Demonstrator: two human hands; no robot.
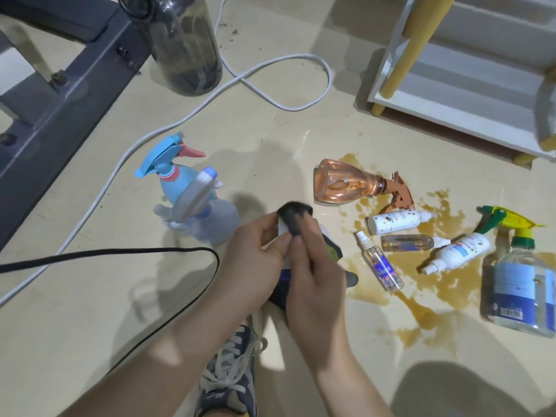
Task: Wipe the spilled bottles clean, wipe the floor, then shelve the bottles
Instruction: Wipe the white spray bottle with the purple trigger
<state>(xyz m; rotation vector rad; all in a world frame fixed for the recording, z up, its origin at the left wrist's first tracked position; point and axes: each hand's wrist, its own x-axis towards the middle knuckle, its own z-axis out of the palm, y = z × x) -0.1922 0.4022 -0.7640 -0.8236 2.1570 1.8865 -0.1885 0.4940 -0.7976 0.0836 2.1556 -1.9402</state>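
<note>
Right, head view only, so one pass.

Left hand (258,251) had its fingers curled round a small bottle (282,230), white body with a purple band, held above the floor (90,311) mid-frame. Right hand (313,275) had its fingers pinched on a dark cloth (293,218), pressed to the bottle's top end. The cloth was motion-blurred there, with the rest draping below the hands.

I read the step as bottle wiping, early to mid task. A blue spray bottle (168,182) and a frosted spray bottle (210,218) stood upright and touching, left of the hands, clear of the mess.

The brown spill (421,311) was unwiped. Lying in or beside it:
- pink spray bottle (337,185)
- spotted white bottle (394,222)
- small amber bottle (406,242)
- clear bottle with blue label (380,266)
- white nozzle bottle (460,251)

A large clear bottle (520,284) with a green-yellow trigger stood at the spill's right edge. The white shelf (445,123) was behind it, well apart.

Handling guess: the small ones are light, stiff plastic and probably slick where wet. I'd grip mid-body, not the cap. The large one looked part full and the heaviest, so take it at the neck under the trigger. The cloth is soft, so bunch it.
</note>
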